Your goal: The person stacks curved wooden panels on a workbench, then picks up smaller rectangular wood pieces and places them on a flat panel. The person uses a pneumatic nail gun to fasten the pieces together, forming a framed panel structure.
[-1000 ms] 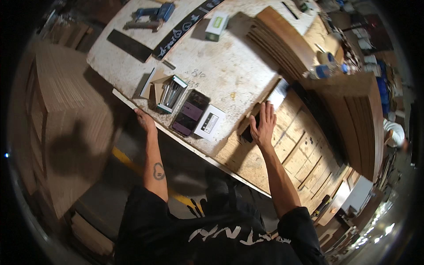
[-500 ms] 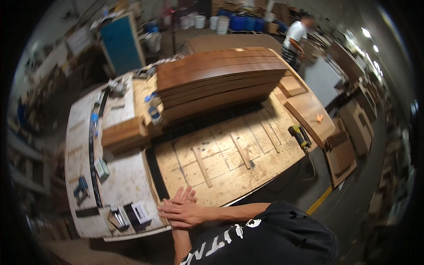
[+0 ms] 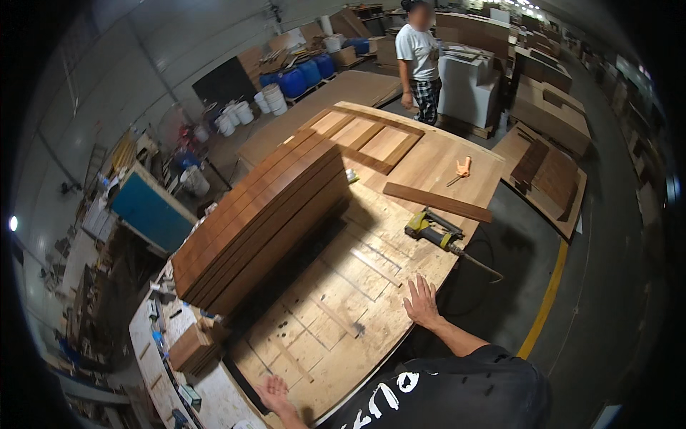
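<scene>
My right hand is open over the near edge of the wooden worktable, its fingers pointing away from me. It holds nothing and is nearest to a yellow-and-black nail gun lying on the table with its hose attached. Farther left, my left hand is open beside a black strip at the table's near left, its palm partly turned up and empty. Between the hands lies a pale plywood top with drawn lines and thin wooden strips. Behind it stands a tall stack of brown wooden panels.
A brown board and an orange-handled tool lie at the table's far right, near a wooden frame. Small wood blocks are stacked at the left. Another person stands beyond the table. A yellow line crosses the floor.
My hands were together, one over the other; now they are apart, the right one farther to the right. The view has turned rightward, and the other person has changed posture.
</scene>
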The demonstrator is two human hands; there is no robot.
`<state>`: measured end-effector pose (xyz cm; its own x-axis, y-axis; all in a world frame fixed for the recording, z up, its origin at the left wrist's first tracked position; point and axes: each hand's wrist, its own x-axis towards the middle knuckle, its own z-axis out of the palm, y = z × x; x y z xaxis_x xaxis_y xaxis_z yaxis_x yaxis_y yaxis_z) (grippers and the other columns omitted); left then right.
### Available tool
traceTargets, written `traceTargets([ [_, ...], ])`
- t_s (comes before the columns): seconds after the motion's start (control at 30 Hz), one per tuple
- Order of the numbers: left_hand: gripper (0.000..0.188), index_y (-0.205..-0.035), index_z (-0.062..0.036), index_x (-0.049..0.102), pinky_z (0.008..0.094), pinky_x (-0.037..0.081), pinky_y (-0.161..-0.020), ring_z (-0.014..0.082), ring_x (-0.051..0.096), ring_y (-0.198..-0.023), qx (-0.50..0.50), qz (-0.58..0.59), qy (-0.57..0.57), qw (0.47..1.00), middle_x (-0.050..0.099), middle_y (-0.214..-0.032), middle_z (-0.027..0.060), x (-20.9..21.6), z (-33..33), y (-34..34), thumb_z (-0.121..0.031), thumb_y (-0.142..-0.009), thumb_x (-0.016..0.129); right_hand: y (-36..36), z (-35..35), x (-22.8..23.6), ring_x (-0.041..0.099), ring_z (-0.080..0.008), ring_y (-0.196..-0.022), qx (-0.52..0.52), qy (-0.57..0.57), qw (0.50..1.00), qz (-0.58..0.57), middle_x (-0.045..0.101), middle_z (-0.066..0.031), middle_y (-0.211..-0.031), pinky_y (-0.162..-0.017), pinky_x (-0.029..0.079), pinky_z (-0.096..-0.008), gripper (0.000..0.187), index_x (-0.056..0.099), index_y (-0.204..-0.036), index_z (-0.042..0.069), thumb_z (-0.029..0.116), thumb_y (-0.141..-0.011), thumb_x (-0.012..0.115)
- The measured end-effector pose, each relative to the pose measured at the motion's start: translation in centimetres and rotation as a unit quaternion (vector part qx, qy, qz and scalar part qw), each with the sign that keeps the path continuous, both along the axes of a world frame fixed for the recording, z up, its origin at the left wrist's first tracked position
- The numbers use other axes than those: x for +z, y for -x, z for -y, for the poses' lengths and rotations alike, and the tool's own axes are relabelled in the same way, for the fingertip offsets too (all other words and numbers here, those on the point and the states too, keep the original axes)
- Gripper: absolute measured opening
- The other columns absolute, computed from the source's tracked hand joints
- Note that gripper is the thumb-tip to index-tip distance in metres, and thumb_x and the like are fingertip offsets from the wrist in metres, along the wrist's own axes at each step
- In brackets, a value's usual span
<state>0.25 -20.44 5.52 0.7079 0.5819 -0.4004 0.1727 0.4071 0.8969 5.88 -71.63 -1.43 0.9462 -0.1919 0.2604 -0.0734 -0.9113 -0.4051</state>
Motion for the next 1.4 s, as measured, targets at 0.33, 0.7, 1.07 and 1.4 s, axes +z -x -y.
traceTargets([
  [0.33, 0.046, -0.118, 0.0053, 0.059, 0.0379, 0.046, -0.089, 0.0265, 0.059, -0.1, -0.035, -0.155, -0.319, 0.934, 0.063, -0.108, 0.0145, -14.0, 3.7, 4.7, -0.037, -0.101, 0.055, 0.8, 5.4, -0.6, 0.024, -0.0444, -0.144, -0.109, -0.065, 0.991, -0.048, 0.027, -0.0309, -0.154, -0.115, 0.017, -0.0646, 0.067, 0.041, -0.145, -0.001, 0.03, -0.088, 0.061],
  [0.7, 0.043, -0.115, 0.0038, 0.06, 0.038, 0.047, -0.085, 0.0258, 0.058, -0.096, -0.085, -0.14, -0.31, 0.936, 0.062, -0.103, 0.013, -12.6, 7.0, 1.0, -0.037, -0.102, 0.054, 4.4, 4.0, -0.4, 0.02, -0.0442, -0.147, -0.132, -0.12, 0.98, -0.088, 0.022, -0.03, -0.157, -0.114, 0.016, -0.066, 0.069, 0.039, -0.148, 0.001, 0.03, -0.089, 0.059],
  [1.07, 0.041, -0.111, 0.0023, 0.06, 0.0381, 0.048, -0.081, 0.0251, 0.058, -0.092, -0.171, -0.113, -0.317, 0.926, 0.061, -0.098, 0.0115, -14.1, 10.2, -3.6, -0.037, -0.102, 0.053, 8.1, 4.6, -0.4, 0.024, -0.0464, -0.144, -0.178, -0.116, 0.973, -0.093, 0.023, -0.0328, -0.155, -0.111, 0.021, -0.069, 0.068, 0.039, -0.147, 0.002, 0.032, -0.09, 0.06],
  [1.4, 0.039, -0.107, 0.0009, 0.06, 0.0382, 0.048, -0.078, 0.0244, 0.058, -0.088, -0.215, -0.075, -0.305, 0.925, 0.059, -0.093, 0.0102, -14.7, 9.8, -7.4, -0.037, -0.102, 0.053, 8.3, 2.7, 1.6, 0.025, -0.0476, -0.143, -0.202, -0.123, 0.967, -0.09, 0.023, -0.0345, -0.155, -0.111, 0.021, -0.0687, 0.07, 0.036, -0.148, 0.002, 0.032, -0.09, 0.061],
])
